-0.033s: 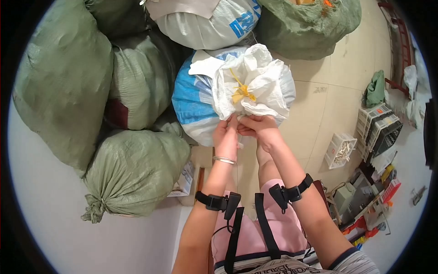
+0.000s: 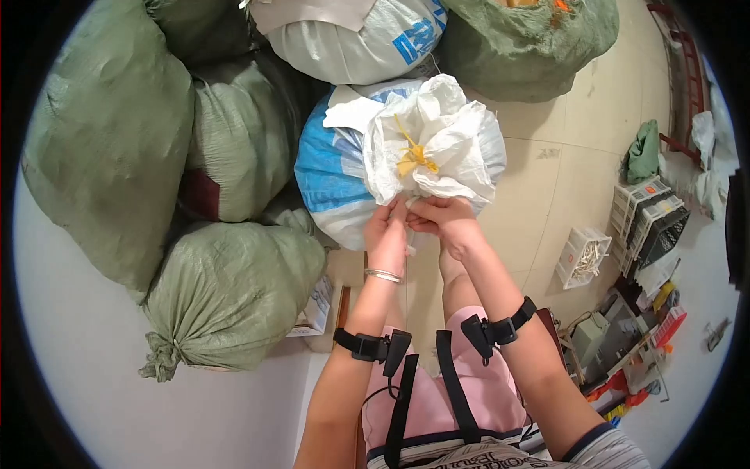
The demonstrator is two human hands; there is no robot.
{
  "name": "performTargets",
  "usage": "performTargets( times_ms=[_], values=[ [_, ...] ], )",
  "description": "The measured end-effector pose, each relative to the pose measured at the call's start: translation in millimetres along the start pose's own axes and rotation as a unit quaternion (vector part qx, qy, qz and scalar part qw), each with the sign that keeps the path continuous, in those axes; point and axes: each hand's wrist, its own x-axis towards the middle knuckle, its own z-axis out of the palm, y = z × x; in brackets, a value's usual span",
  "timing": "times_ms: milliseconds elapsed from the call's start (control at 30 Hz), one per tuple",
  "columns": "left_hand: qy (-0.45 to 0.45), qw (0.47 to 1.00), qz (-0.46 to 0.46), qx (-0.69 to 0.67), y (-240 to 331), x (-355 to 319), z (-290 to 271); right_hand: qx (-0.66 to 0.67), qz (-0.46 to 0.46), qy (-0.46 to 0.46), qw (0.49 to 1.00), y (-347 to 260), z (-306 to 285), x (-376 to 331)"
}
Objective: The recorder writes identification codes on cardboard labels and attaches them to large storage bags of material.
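A white woven sack (image 2: 344,180) with blue print stands in front of me. Its gathered white neck (image 2: 445,133) is bound with a yellow string (image 2: 412,156). My left hand (image 2: 388,230) and my right hand (image 2: 447,223) meet just below the bunched neck, and the fingers of both pinch the sack's white fabric at its lower edge. My left wrist wears a thin bangle. A black strap with a small device sits on each forearm.
Tied green woven sacks are piled at the left (image 2: 101,141), lower left (image 2: 226,289) and top right (image 2: 531,39). Another white sack (image 2: 351,31) lies behind. White plastic crates (image 2: 586,254) and clutter stand on the tiled floor at the right, near a green cloth (image 2: 644,152).
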Motion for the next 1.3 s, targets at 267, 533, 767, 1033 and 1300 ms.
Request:
performTargets(
  times_ms=[267,533,767,1033,1300],
  values=[
    [-0.086,0.996,0.008,0.037,-8.5,-7.0,-7.5,0.015,-0.039,0.067,0.997,12.2,0.6,-2.1],
    [-0.048,0.969,0.172,0.171,-10.5,27.7,-40.6,0.136,-0.061,0.145,0.978,-2.7,-14.6,9.4],
    [0.081,0.959,0.176,0.209,1.8,-38.4,-134.8,-0.028,-0.087,0.05,0.995,-36.4,-134.7,-36.2],
    [0.112,0.838,0.307,0.436,7.0,-155.2,-93.6,-0.134,-0.101,0.252,0.953,-30.7,-410.7,-190.1],
    [-0.057,0.653,0.424,0.625,37.1,-210.4,121.5,-0.192,-0.088,0.273,0.939,-69.6,-514.4,-270.1]
  ],
)
